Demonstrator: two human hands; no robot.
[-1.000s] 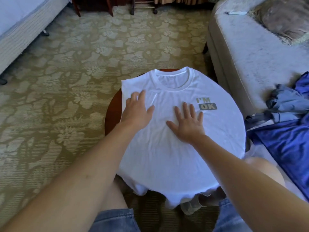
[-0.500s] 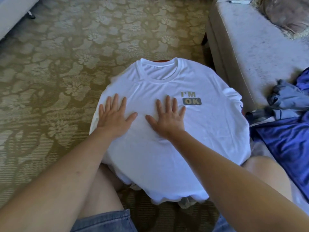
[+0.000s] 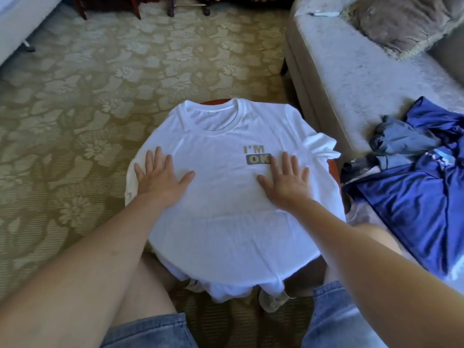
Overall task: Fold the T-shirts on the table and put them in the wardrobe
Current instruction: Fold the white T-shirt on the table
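Hands flat on spread white T-shirt.

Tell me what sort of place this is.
Probably a hotel room or a furnished bedroom: floral carpet, a grey sofa with a cushion, and a bed's edge at the far left.

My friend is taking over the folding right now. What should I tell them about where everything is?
Left hand: flat, fingers spread, pressing the white T-shirt.
Right hand: flat on it too, beside the print.
The shirt lies face up over the round table, hem hanging off the near side.
Done: laid out flat.
Left: every fold, then the wardrobe, which is not in view. Blue and grey clothes wait at the right.
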